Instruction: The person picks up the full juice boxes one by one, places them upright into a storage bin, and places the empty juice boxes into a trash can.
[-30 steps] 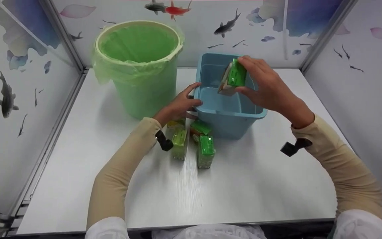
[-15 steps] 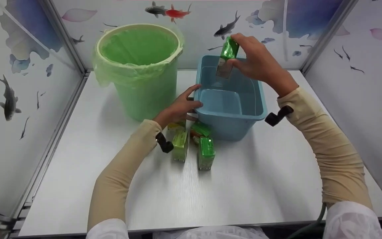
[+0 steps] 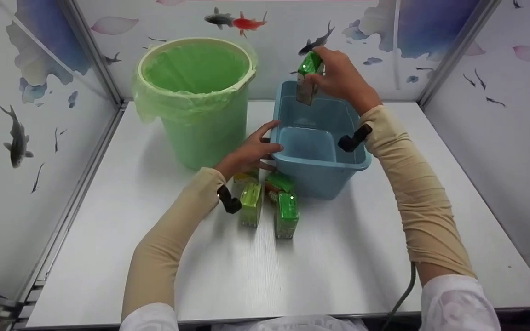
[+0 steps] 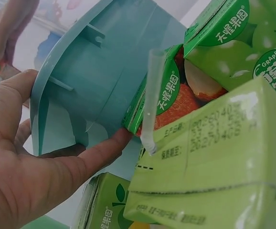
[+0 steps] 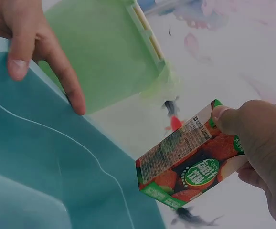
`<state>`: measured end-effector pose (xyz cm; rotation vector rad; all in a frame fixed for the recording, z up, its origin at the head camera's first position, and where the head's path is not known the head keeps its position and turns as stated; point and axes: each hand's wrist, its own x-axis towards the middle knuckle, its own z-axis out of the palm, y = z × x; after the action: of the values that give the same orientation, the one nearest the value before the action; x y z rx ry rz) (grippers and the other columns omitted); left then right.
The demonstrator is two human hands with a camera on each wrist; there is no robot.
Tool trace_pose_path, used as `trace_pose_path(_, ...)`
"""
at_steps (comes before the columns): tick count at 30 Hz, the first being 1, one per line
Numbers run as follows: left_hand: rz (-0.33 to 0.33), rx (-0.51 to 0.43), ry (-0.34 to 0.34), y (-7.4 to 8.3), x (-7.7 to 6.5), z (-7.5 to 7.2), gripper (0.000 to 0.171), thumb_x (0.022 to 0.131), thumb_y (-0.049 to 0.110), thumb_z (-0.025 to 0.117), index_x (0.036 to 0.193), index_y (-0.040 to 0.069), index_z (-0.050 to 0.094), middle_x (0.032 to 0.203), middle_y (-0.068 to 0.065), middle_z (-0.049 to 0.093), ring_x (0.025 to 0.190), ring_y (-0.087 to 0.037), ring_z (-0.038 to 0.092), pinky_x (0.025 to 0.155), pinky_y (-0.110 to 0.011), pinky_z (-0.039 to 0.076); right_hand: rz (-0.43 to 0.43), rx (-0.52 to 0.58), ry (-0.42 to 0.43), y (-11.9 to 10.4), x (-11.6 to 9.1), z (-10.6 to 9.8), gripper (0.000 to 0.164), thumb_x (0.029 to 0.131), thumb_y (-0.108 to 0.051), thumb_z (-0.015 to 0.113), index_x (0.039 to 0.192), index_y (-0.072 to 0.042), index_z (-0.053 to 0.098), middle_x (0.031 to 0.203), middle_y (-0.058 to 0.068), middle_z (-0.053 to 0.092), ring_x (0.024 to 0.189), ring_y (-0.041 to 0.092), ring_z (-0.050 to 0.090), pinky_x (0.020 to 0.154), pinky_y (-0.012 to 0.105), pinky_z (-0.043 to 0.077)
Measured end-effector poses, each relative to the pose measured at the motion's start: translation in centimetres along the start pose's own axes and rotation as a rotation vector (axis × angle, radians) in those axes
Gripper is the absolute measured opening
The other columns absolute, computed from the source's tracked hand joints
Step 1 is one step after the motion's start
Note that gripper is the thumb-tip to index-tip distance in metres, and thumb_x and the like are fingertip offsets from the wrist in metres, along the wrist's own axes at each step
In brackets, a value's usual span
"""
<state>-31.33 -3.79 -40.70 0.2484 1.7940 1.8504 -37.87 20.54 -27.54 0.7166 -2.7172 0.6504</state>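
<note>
In the head view, your left grip (image 3: 251,151) and wrist hide much of the yellow-topped carton (image 3: 245,176), while the black wrist camera (image 3: 355,138) on your right sleeve (image 3: 417,188) covers a bit of the blue tub (image 3: 311,178). You can't see the bottom inside the green bin (image 3: 200,142). In the left wrist view, the grape carton (image 4: 243,52) runs off the picture, and the yellow-green carton (image 4: 200,171) carries blurred print. In the right wrist view, your right grip (image 5: 267,143) is cut off and covers one end of the held carton (image 5: 190,160), whose panel text is too fine to read.
</note>
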Motion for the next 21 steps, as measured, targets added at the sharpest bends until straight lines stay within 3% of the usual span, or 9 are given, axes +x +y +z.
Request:
trace_pose_path(13,0.007,-0.014,0.001,0.0,-0.1,-0.1,0.075,0.098,0.011,0.065,0.158,0.040,0.030,0.147,-0.019,0.041,0.122,-0.041,0.058,0.092,-0.060,0.052,0.088,0.047,-0.110,3.0,1.9,4.8,0.050,0.101,-0.019,0.063,0.143,0.003,0.047,0.123,0.024,0.060,0.099,0.030,0.058,0.088,0.045,0.054)
trace_pose_path(21,0.028,-0.014,-0.003,-0.1,0.0,-0.2,0.075,0.098,0.011,0.065,0.158,0.039,0.030,0.146,-0.019,0.043,0.123,-0.039,0.057,0.093,-0.060,0.053,0.155,0.056,-0.181,4.2,3.2,7.1,0.049,0.100,-0.018,0.061,0.141,0.003,0.048,0.122,0.023,0.060,0.098,0.031,0.059,0.085,0.045,0.054)
